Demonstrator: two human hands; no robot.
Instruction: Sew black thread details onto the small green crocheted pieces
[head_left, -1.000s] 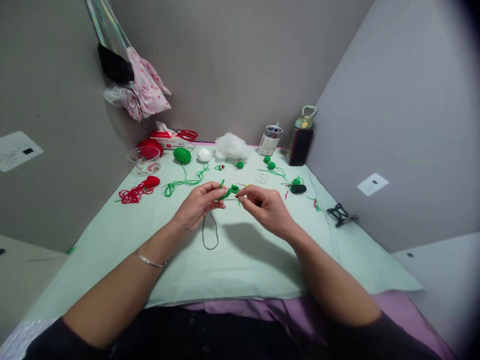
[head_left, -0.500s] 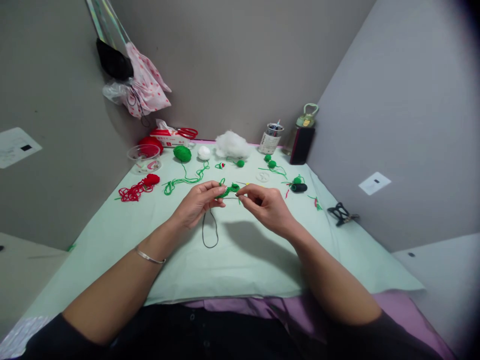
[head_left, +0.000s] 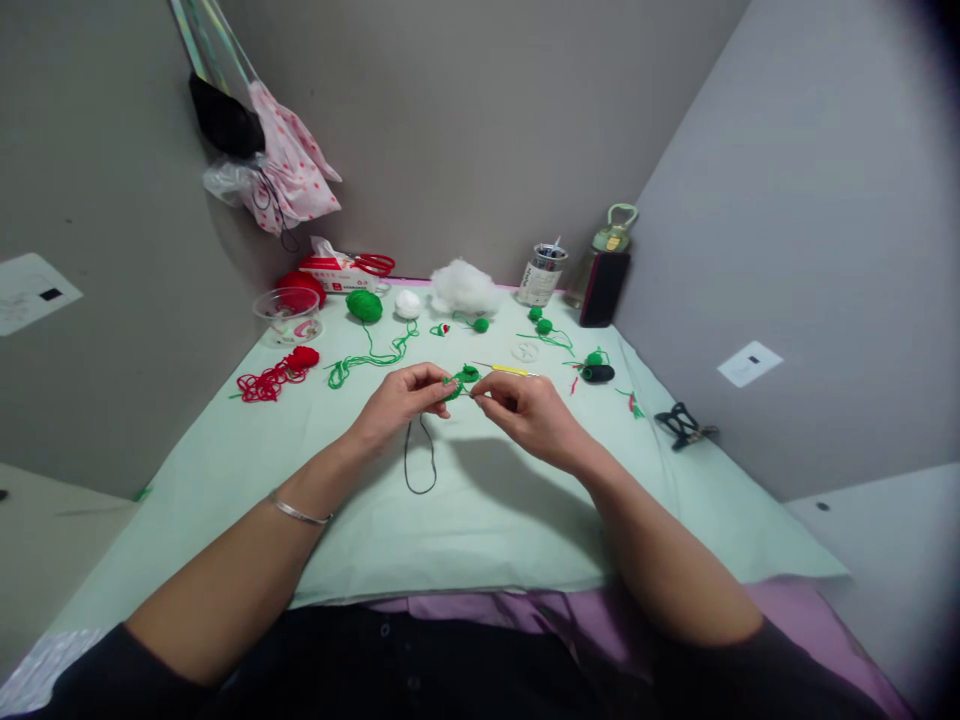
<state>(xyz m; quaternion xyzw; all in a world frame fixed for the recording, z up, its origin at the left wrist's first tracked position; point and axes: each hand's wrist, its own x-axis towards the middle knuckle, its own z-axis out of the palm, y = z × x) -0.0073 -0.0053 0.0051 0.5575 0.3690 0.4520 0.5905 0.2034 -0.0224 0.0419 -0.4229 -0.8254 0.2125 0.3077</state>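
Note:
My left hand (head_left: pixel 401 402) pinches a small green crocheted piece (head_left: pixel 463 379) between thumb and fingers. To its right, my right hand (head_left: pixel 529 410) is closed at the piece's edge, thumb and forefinger pressed together on something thin that I cannot make out. A yellow-handled crochet hook (head_left: pixel 510 370) lies on the cloth just beyond my right hand. Below my left hand a dark cord loop (head_left: pixel 433 470) rests on the pale green cloth. Green yarn strands (head_left: pixel 367 360) run from a green yarn ball (head_left: pixel 364 306) behind my left hand.
Red yarn (head_left: pixel 277 380) and a clear tub (head_left: pixel 287 318) are at the left. White stuffing (head_left: pixel 463 288), a pen can (head_left: pixel 541 275) and a phone (head_left: pixel 604 289) against a bottle stand at the back. A black spool (head_left: pixel 598 374) and a black clip (head_left: pixel 684 427) lie right.
The green piece has shifted and turned slightly between my hands. A green loop above my left fingers no longer shows, and more of the yellow hook handle is visible.

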